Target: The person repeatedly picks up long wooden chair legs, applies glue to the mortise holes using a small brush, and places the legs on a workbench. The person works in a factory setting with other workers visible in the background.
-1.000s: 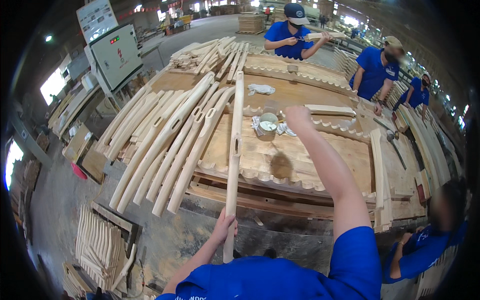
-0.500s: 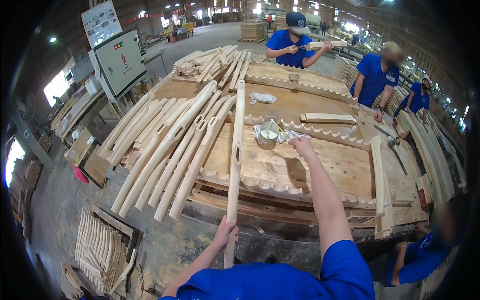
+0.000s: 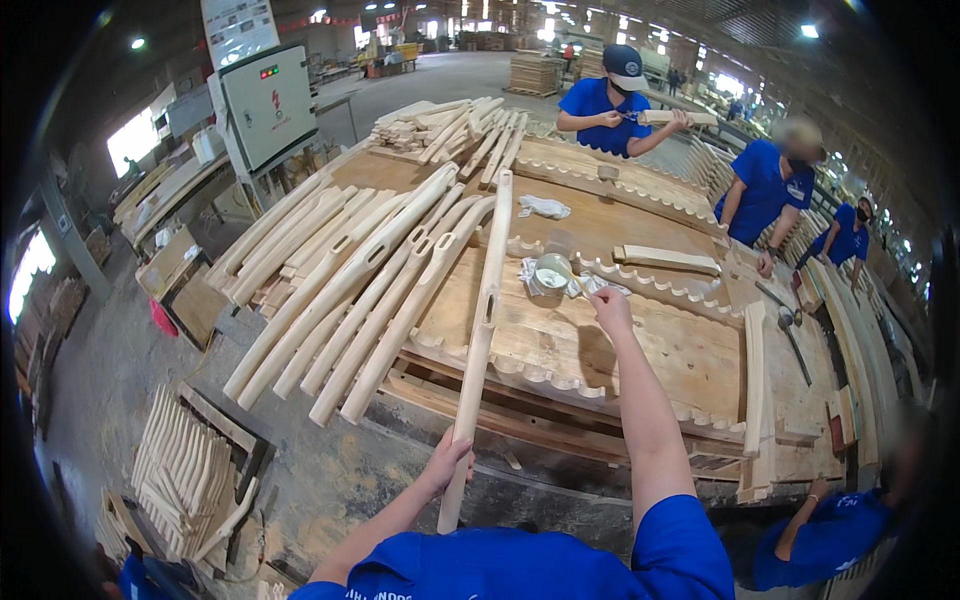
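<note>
My left hand (image 3: 450,462) is wrapped round the lower part of a long pale wooden post (image 3: 480,335). This post has an oval slot midway, and its far end leans over the table. Across the table my right hand (image 3: 612,308) is closed beside a crumpled white rag (image 3: 603,286); what its fingers pinch, if anything, is too small to make out. Just left of that hand stands a cup (image 3: 552,272) with white stuff inside, set among the rags. Several slotted wooden posts (image 3: 375,250) lie side by side to the left of the held one.
The wooden table (image 3: 540,345) carries scalloped strips (image 3: 650,280), a loose wooden piece (image 3: 666,260) and another rag (image 3: 544,207). A hammer-like tool (image 3: 786,318) lies at right. Co-workers in blue stand at the far side and right. Stacked slats (image 3: 185,475) sit low at left.
The whole view has shifted, moving the table slightly right in the picture. My right hand has drawn slightly back from the rag. My left hand still grips the post.
</note>
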### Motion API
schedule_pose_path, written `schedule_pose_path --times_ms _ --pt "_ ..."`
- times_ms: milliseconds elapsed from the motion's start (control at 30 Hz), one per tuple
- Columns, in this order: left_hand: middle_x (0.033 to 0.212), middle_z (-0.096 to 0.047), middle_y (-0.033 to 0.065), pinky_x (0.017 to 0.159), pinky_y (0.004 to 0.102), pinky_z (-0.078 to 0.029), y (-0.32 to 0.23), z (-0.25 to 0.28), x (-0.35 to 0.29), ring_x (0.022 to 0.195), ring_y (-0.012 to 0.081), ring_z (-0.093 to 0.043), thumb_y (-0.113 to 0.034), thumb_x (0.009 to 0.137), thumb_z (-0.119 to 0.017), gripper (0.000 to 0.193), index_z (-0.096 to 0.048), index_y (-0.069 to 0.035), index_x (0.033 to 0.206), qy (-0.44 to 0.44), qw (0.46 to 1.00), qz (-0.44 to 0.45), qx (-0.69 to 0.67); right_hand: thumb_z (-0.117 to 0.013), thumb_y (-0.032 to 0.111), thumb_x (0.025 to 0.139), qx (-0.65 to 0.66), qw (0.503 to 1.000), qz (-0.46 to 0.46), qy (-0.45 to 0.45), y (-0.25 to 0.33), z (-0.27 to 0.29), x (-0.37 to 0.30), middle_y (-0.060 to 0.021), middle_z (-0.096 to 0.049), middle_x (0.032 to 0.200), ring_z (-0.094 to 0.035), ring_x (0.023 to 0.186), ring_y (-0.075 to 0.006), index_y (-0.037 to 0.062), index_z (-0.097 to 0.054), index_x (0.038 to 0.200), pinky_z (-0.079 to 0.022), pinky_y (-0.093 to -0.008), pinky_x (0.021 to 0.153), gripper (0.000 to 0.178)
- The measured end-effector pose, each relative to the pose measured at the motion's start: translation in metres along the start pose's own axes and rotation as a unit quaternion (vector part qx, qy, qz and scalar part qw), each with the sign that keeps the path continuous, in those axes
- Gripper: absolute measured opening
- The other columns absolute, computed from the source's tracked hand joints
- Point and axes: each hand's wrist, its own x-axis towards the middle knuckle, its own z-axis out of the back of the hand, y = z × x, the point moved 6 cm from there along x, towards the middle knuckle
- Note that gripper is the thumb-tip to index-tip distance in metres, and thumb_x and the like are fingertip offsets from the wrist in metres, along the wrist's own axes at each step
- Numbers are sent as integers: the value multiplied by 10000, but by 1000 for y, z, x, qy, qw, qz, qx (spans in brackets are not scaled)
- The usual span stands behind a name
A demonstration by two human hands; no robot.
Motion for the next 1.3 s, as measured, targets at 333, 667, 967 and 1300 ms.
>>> schedule_pose_path --times_ms 333,667,967,1300 --pt "662 -484 56 427 271 -433 -5 -6 -3 466 148 -493 -249 903 -439 309 -359 -149 1185 -4 1000 -11 -7 -576 210 860 147 968 141 147 39 -12 -32 -11 -552 656 -479 604 -87 10 -627 860 -394 -262 551 207" --pt "710 -461 38 443 243 -451 -8 -7 -5 559 101 -489 -269 911 -480 388 -363 -134 1255 1 999 3 -46 -601 274 833 -44 979 190 63 84 -27 -70 -104 -628 721 -594 675 -257 64 -652 862 -444 -355 602 218" --pt "707 -458 37 439 247 -447 -9 -6 -6 550 107 -483 -261 914 -467 396 -352 -145 1275 9 999 18 -44 -625 273 819 -67 954 286 -59 86 -26 -92 -31 -600 715 -557 701 -201 111 -635 785 -326 -380 745 166" --pt "673 -456 40 433 244 -440 -10 -6 -7 510 120 -472 -249 908 -470 291 -384 -130 1159 8 998 20 -52 -627 247 820 -92 949 296 -66 86 -22 -89 -10 -599 719 -551 722 -172 124 -628 782 -285 -363 762 130"
